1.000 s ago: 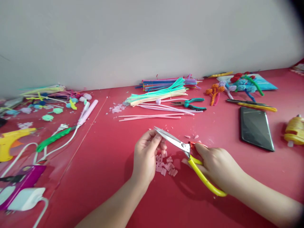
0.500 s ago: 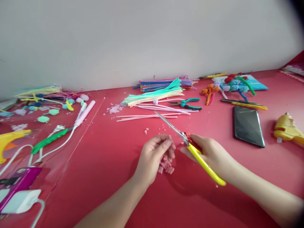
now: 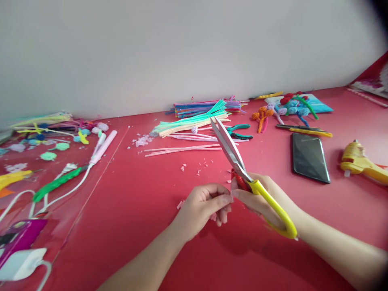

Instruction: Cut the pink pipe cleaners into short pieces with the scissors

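My right hand grips yellow-handled scissors, blades together and pointing up and away from me. My left hand rests on the red table just left of the scissor handles, fingers curled over a small heap of cut pink pieces that it mostly hides. Its fingertips meet the thumb of my right hand. Whether the left fingers pinch a piece is unclear. Tiny pink scraps lie scattered beyond the hands.
Bundled pipe cleaners and loose pink ones lie at the back, with teal pliers. A phone, a yellow glue gun and pipe-cleaner flowers sit right. Cables, a white adapter and craft bits crowd the left.
The right hand swung the scissors from lying low and pointing left to pointing up and away. The left hand let go of the blade tip and dropped onto the pink pieces.
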The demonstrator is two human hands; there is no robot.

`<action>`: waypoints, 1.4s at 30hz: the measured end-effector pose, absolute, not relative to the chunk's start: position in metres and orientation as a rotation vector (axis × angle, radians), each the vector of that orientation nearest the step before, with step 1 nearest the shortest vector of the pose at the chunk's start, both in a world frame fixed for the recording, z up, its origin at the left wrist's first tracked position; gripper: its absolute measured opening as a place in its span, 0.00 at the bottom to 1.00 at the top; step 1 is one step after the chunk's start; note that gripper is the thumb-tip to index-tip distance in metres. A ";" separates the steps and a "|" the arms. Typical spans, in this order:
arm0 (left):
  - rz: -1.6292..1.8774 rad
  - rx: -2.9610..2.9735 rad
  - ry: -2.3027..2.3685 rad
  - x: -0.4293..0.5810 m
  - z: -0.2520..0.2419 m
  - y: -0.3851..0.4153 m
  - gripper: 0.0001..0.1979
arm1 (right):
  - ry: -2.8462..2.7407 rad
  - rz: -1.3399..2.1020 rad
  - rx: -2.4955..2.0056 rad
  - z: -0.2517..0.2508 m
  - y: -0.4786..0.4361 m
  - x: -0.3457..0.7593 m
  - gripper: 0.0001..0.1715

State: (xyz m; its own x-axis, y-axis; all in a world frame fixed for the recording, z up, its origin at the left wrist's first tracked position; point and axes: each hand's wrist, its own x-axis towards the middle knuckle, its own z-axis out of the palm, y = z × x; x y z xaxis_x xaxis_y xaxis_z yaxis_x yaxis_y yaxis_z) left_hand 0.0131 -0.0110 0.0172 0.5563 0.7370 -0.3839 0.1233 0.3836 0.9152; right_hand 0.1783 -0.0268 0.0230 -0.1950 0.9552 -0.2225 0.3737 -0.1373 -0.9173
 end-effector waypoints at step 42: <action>1.241 0.805 1.023 0.004 0.007 0.001 0.03 | -2.406 0.198 -1.751 -0.014 -0.030 0.191 0.18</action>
State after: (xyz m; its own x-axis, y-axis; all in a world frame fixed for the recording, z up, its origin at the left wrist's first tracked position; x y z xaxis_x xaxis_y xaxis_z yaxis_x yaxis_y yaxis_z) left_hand 0.0042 0.0009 0.0072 0.0198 0.9843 -0.1755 -0.3599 0.1708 0.9172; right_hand 0.1906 -0.0302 -0.0136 -0.3025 0.9518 0.0506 0.9307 0.3064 -0.1999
